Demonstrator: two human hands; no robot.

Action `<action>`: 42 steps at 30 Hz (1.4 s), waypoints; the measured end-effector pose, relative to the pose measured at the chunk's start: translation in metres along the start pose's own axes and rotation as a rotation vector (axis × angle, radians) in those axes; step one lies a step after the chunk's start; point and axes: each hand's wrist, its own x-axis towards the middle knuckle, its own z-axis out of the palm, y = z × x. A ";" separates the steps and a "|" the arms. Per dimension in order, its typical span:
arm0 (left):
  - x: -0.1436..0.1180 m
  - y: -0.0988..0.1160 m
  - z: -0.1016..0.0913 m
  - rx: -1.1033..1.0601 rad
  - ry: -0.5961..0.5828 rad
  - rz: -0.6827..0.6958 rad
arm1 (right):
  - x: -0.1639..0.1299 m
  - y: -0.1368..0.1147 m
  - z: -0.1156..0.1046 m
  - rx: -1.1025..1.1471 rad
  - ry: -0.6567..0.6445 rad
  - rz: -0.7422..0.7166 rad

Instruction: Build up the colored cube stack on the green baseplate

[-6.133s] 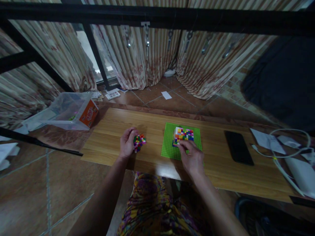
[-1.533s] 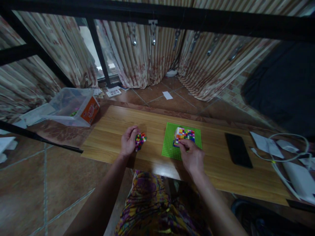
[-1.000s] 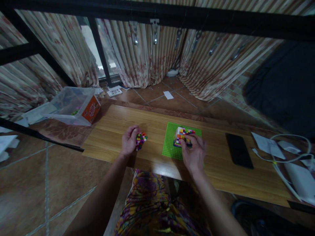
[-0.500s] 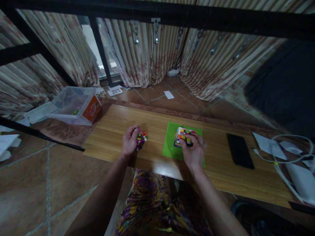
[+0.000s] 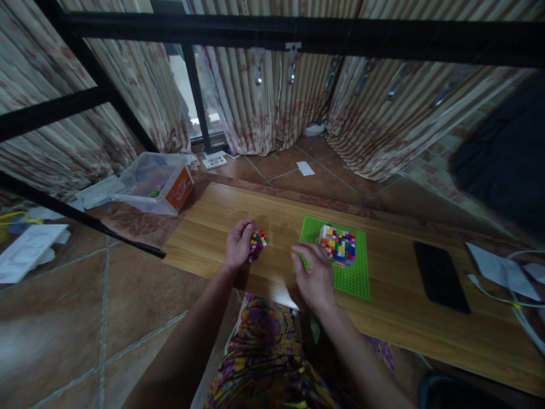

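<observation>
Left hand (image 5: pixel 238 245) sits low on the wooden surface (image 5: pixel 395 318), fingers curled around a small clump of multicoloured bricks (image 5: pixel 257 245), which peeks out at the hand's 3 o'clock and rests on the wood. Right hand (image 5: pixel 313 275) hovers over the near left corner of the green baseplate (image 5: pixel 355 278), fingers loosely bent and slightly parted, nothing visibly pinched between them; whether the fingertips touch the plate I cannot tell. At 1 o'clock from that hand, just beside it, the block of coloured bricks (image 5: pixel 338 245) stands on the baseplate, a chunky cube with a white left face and a patchwork top of red, yellow, blue and pink. The two brick pieces lie apart, the right hand between them.

Out at 3 o'clock from the baseplate a black phone (image 5: pixel 441 276) lies flat on the surface, and beyond it some white paper (image 5: pixel 500 268) and a white cable (image 5: pixel 522 304). At 10 o'clock, off the surface on the floor, a clear plastic tub (image 5: pixel 149 183) with an orange label. Striped curtains (image 5: pixel 272 96) hang at 12 o'clock behind a black metal frame (image 5: pixel 298 34).
</observation>
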 end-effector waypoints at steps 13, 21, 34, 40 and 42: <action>0.001 -0.004 0.000 0.022 -0.010 0.030 | 0.041 -0.002 0.070 -0.153 -0.396 -0.053; -0.002 0.001 -0.002 0.138 -0.103 0.102 | 0.049 0.003 0.067 -0.153 -0.505 -0.157; -0.008 0.013 0.000 0.304 -0.164 0.127 | 0.016 0.020 0.034 0.021 -0.431 -0.040; -0.006 0.009 0.001 0.265 -0.132 0.098 | 0.020 0.020 0.044 -0.045 -0.382 0.007; -0.006 0.009 0.001 0.255 -0.120 0.104 | 0.021 0.019 0.046 -0.068 -0.374 0.017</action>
